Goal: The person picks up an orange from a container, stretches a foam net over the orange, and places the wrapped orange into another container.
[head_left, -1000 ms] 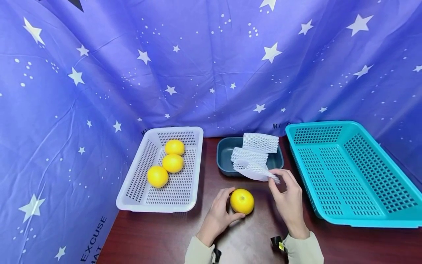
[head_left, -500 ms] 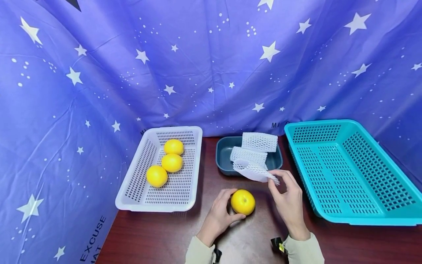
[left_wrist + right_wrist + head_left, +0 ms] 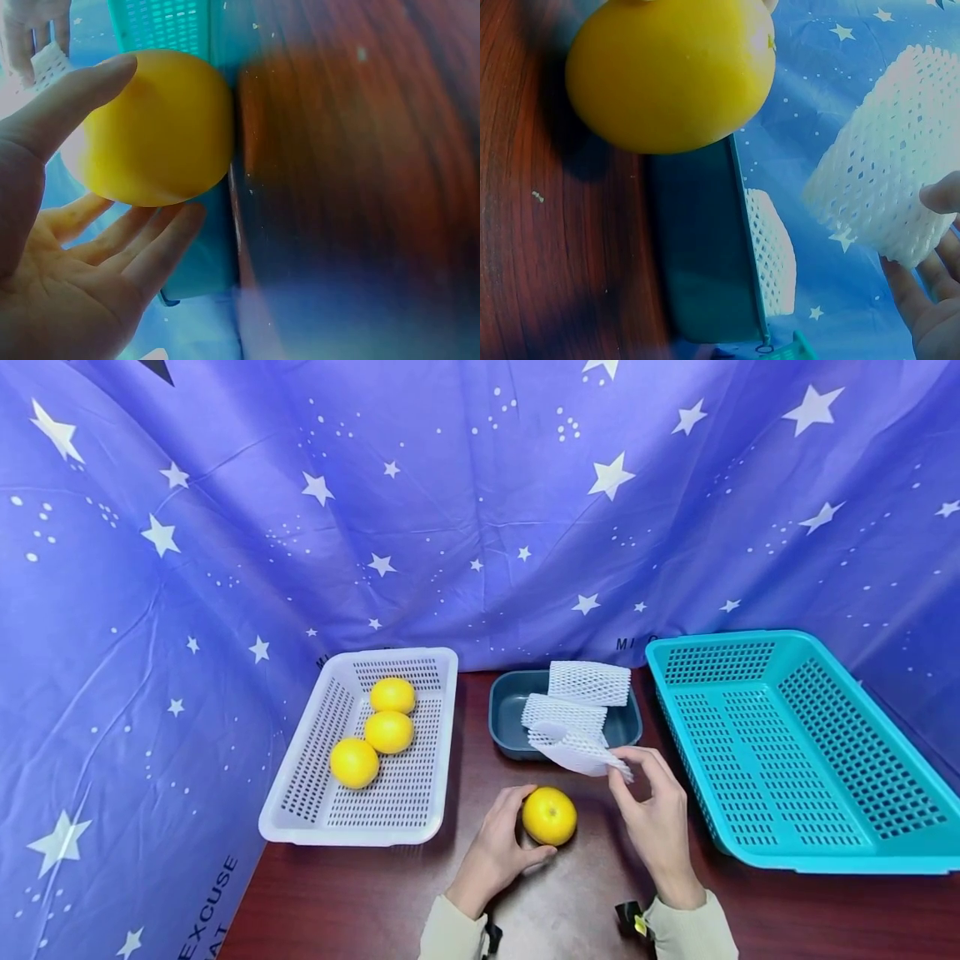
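My left hand (image 3: 495, 852) holds a yellow fruit (image 3: 550, 816) on the table, thumb on the near side and fingers behind; the left wrist view shows the fruit (image 3: 161, 127) between thumb and fingers of that hand (image 3: 82, 277). My right hand (image 3: 658, 818) pinches the end of a white foam net sleeve (image 3: 573, 752) between thumb and fingers, to the right of the fruit. In the right wrist view that sleeve (image 3: 892, 157) hangs from the hand (image 3: 934, 300). Two more net sleeves (image 3: 590, 683) lie in the dark tray (image 3: 507, 718) behind.
On the left stands a white basket (image 3: 442, 760) holding three yellow fruits (image 3: 389, 732). A larger teal basket (image 3: 765, 777) is on the right. A blue star-patterned cloth (image 3: 450, 510) hangs behind and at the left of the brown table (image 3: 337, 893).
The head view has shifted slightly. Both hands keep nearly the same pose, with the fruit and the net sleeve still in them.
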Demonstrator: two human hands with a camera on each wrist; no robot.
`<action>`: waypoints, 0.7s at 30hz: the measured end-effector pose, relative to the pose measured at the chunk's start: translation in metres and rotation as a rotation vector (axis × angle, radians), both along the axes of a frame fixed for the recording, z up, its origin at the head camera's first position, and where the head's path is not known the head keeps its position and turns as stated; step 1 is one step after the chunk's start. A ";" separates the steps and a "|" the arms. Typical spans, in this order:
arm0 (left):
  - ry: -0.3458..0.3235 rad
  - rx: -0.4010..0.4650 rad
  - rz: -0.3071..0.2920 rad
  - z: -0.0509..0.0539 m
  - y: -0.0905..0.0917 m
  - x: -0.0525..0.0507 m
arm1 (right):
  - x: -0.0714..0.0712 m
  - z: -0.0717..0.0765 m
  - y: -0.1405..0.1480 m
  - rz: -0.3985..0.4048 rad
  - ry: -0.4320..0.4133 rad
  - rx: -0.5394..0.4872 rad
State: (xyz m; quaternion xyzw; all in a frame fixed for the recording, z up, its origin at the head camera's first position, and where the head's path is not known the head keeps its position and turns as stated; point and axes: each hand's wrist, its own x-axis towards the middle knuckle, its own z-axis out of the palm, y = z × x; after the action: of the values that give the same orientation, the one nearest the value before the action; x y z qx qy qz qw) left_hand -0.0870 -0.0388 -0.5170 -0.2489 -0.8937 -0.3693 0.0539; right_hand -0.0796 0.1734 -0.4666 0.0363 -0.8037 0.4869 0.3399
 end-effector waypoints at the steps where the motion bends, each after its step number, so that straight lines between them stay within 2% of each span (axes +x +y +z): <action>1: 0.002 0.002 -0.003 0.000 0.000 0.000 | 0.000 0.000 0.000 0.005 0.003 -0.002; 7: 0.077 0.053 -0.024 0.002 -0.001 0.002 | 0.003 0.002 -0.003 0.087 0.005 -0.059; 12: 0.149 0.098 -0.037 0.011 -0.002 0.000 | 0.003 0.002 -0.008 0.147 0.033 -0.080; 18: 0.133 0.136 -0.032 0.025 -0.001 0.001 | 0.007 0.002 -0.018 0.213 0.037 -0.066; 21: 0.170 0.158 -0.017 0.029 0.002 0.003 | 0.009 0.002 -0.023 0.255 0.020 -0.061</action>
State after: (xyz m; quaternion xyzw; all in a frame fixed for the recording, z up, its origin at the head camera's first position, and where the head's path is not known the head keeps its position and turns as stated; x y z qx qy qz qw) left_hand -0.0837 -0.0367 -0.4876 -0.2819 -0.8519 -0.4164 0.1459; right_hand -0.0705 0.1503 -0.4641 0.1327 -0.7741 0.5501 0.2840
